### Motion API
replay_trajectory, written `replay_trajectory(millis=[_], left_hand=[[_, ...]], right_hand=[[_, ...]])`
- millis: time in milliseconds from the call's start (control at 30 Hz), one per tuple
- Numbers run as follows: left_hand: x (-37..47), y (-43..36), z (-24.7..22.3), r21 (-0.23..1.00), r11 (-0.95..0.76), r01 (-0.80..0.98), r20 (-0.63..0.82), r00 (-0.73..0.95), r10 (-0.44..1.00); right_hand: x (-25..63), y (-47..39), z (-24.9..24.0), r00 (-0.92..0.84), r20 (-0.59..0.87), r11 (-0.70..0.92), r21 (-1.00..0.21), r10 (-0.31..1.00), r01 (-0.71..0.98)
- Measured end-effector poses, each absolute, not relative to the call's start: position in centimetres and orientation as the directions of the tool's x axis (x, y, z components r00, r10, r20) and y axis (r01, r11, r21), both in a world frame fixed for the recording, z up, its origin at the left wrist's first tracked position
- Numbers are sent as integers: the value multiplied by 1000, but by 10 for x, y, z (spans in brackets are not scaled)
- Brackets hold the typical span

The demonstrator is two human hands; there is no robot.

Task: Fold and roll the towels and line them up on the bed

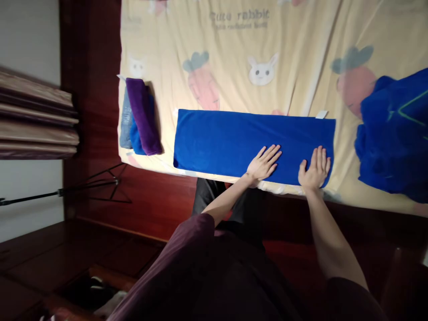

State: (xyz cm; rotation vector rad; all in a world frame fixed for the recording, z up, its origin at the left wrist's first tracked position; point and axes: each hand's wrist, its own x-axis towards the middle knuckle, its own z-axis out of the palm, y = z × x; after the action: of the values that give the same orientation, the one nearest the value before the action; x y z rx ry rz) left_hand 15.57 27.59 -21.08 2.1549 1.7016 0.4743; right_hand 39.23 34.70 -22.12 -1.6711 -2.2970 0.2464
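A blue towel (220, 142), folded into a long flat strip, lies along the near edge of the bed. A small white tag (321, 114) sticks out from its far edge near the right end. My left hand (264, 162) rests flat on the towel, right of its middle, with the fingers stretched out. Near the towel's right end my right hand (314, 169) also lies flat, its thumb spread from the fingers. Neither hand grips the cloth.
Rolled or folded cloths, a purple one (143, 116) on top, lie at the left. A crumpled blue cloth (391, 138) sits at the right. Beneath everything is a yellow sheet (230, 62) with rabbits and carrots. A black tripod (115, 182) stands left; a curtain (36, 120) hangs beyond.
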Motion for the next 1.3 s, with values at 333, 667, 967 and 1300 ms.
replay_trajectory(millis=[333,667,967,1300], left_hand=[[-72,172,-206,398,251,882,10,-278,960],[-150,133,-195,378,494,783,-50,-516,855],[53,278,-210,444,-126,887,92,94,991],[-50,307,-214,467,72,881,20,-92,996]], right_hand=[[388,345,-213,-280,105,299,-363,954,883],[388,344,-217,-280,143,314,-369,949,875],[387,345,-213,-271,125,298,-371,955,880],[381,344,-202,-230,41,227,-400,972,888]])
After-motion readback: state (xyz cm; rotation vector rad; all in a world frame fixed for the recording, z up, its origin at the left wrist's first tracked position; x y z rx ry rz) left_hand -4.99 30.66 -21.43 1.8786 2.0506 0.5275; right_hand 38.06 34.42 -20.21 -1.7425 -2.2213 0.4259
